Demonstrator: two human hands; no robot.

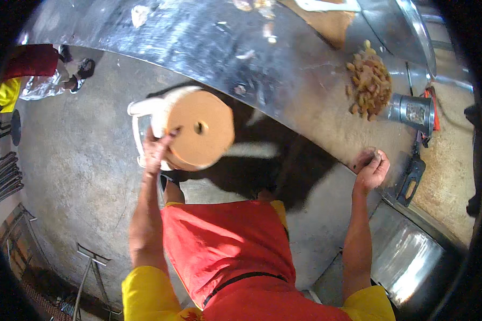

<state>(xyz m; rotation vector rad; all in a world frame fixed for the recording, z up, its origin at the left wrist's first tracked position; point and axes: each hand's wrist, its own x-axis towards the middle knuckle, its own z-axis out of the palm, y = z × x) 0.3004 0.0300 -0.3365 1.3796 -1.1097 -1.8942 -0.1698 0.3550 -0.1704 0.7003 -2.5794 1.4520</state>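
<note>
Beside the worktop (300,101), over the floor (80,139), a tan-topped white stool (211,134) was gripped at its left rim by the left hand (154,150). The right hand (374,170), fingers curled, was at the worktop's edge; its contents could not be determined. Brown pieces (370,83) lay heaped beside a metal cup (416,113).
</note>
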